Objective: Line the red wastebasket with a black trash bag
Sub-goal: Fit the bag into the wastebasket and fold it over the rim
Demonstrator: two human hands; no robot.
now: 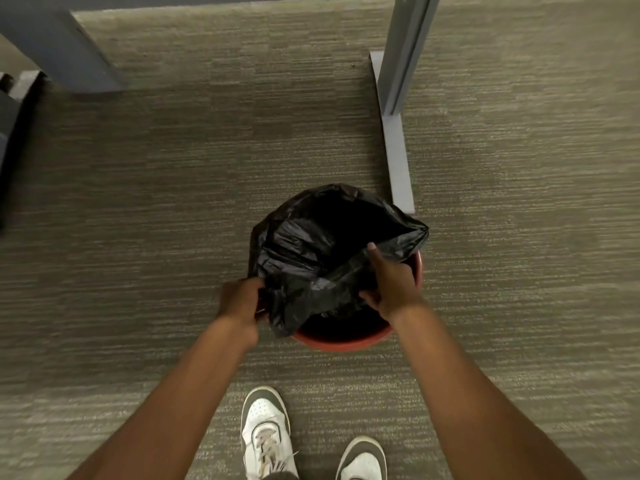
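A round red wastebasket point(341, 342) stands on the carpet in front of my feet. A black trash bag point(322, 251) sits in its mouth, open and crumpled, draped over the far and left rim. The near red rim and part of the right rim are bare. My left hand point(242, 301) grips the bag's edge at the basket's left side. My right hand point(391, 284) holds the bag's near-right edge, thumb and fingers pinching the plastic above the rim.
A grey desk leg with a long flat foot point(396, 150) stands just behind and right of the basket. A grey panel point(65, 46) and dark objects point(10, 133) are at the far left. My white shoes point(266, 434) stand close behind the basket.
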